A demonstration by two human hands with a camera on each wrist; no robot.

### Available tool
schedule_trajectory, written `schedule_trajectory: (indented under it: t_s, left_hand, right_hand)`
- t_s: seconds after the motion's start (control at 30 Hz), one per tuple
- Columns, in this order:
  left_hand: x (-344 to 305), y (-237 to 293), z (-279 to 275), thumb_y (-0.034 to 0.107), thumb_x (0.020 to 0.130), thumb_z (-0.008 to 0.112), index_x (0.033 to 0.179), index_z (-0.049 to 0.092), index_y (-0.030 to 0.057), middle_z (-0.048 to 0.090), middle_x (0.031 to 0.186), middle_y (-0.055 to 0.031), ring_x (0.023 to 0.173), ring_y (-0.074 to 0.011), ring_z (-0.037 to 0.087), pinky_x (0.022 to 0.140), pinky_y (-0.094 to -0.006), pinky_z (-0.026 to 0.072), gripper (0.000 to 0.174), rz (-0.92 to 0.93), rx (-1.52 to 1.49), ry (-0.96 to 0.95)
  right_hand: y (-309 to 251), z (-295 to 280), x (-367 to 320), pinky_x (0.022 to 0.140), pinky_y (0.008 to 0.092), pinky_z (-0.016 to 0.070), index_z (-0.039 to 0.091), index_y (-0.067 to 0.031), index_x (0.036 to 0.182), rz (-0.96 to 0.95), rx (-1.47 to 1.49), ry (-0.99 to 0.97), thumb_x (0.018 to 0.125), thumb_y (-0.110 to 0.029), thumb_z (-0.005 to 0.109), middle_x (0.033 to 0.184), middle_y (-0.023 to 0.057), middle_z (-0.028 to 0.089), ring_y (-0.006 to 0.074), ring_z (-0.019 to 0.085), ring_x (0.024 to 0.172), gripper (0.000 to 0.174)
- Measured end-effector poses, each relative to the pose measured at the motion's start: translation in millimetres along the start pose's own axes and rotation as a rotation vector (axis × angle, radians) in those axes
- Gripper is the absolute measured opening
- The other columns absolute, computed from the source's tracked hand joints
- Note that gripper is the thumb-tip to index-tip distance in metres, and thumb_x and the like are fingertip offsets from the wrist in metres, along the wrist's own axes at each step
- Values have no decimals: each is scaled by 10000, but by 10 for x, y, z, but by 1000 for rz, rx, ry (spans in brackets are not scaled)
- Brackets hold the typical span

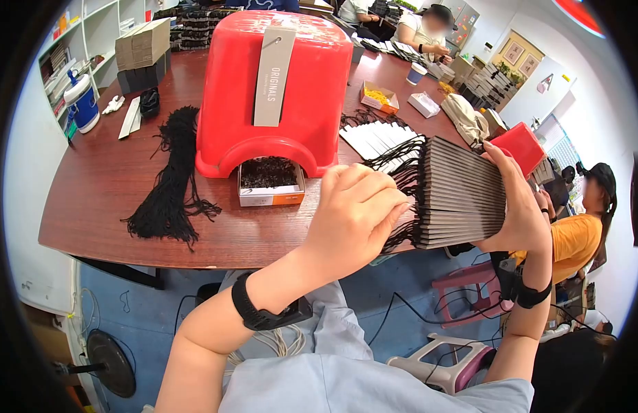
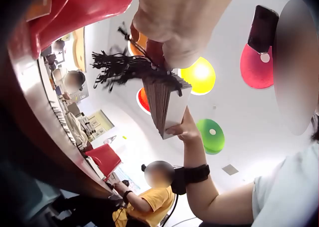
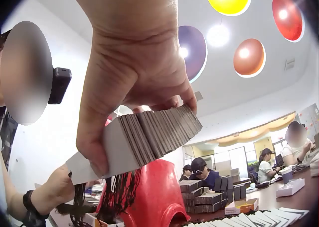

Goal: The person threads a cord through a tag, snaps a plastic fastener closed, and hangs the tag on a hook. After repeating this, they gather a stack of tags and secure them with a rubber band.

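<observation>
Left wrist view: both hands at a card stack (image 2: 174, 105), black cords (image 2: 119, 70).
Left hand (image 2: 172, 25) above, fingers at the cord end; right hand (image 2: 187, 129) grips the lower end, stack tilted between them. Desk (image 2: 30, 87) and red plastic piece (image 2: 84, 22) left of the left hand; person in yellow top (image 2: 153, 202) below the right hand, in the background.

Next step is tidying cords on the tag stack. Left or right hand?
Left, probably: the left hand is right at the black cords, while the right hand is occupied gripping the tag stack.
</observation>
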State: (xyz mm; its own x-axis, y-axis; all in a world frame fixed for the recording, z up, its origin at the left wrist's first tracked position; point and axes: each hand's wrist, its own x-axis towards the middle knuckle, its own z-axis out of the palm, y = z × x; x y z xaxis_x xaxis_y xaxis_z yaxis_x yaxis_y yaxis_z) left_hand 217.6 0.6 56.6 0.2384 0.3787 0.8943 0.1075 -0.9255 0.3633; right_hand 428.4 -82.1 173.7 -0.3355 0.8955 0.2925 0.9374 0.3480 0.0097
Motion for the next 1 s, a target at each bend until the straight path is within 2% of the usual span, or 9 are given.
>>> schedule_trajectory:
  t_s: [0.23,0.33,0.4,0.43,0.5,0.57,0.6,0.83,1.0]
  left_hand:
    - [1,-61,-311,81,718,589,757,564,48,532,745,-45,744,-211,477,668,-332,345,57,-171,74,123]
    - [-35,-127,-348,29,715,589,772,572,7,545,745,-83,732,-239,492,681,-331,379,64,-280,131,-99]
    - [-67,-174,-372,125,699,635,1018,521,14,524,987,-129,942,-277,478,817,-349,375,356,-434,225,-477]
    - [-57,-145,-349,125,699,635,1018,521,14,524,987,-129,942,-277,478,817,-349,375,356,-435,223,-474]
    - [-5,-35,-253,296,624,711,1270,277,31,305,1273,-194,1197,-331,285,980,-402,258,822,-200,28,-276]
    - [-28,84,-76,338,516,770,1346,-14,127,13,1374,-218,1261,-413,62,1006,-510,120,1161,-153,-70,-389]
    - [-37,78,20,357,484,782,1347,-26,134,-28,1374,-220,1259,-433,28,996,-544,91,1203,-142,-119,-379]
    - [106,-147,177,376,426,807,1322,-64,13,-8,1356,-266,1251,-426,73,1009,-485,118,1301,-3,-379,-66]
    - [164,-18,282,275,431,833,1245,-274,2,343,1212,-159,1148,-257,359,1001,-394,220,1400,18,-696,9]
  right_hand:
    - [109,-14,-107,939,347,299,294,-4,1258,48,40,57,351,-146,692,1183,150,420,287,415,1097,1000]
    - [83,-38,-78,934,345,305,294,-8,1260,48,36,46,352,-148,694,1176,151,425,286,419,1090,1002]
    - [67,-67,-31,941,355,304,290,-17,1263,53,-13,11,358,-146,690,1204,145,416,299,413,1089,997]
    - [64,-76,-4,935,356,307,288,-26,1266,49,-57,-28,362,-153,695,1202,146,417,303,416,1079,1000]
    - [39,-82,57,930,356,310,287,-35,1269,45,-99,-60,365,-160,700,1199,147,419,307,419,1069,1002]
    - [-23,-88,111,918,362,317,287,-53,1274,28,-41,-73,366,-169,705,1189,148,421,316,422,1050,1006]
    - [-47,-71,122,918,362,317,287,-53,1274,23,-41,-75,366,-169,705,1189,148,421,316,422,1050,1006]
    - [-33,64,79,954,329,278,258,4,1275,-94,258,-46,376,-201,729,1235,125,381,244,401,1114,1036]
    - [26,456,79,985,320,205,149,1,1320,-107,817,132,358,-236,799,1258,155,323,241,334,1172,1185]
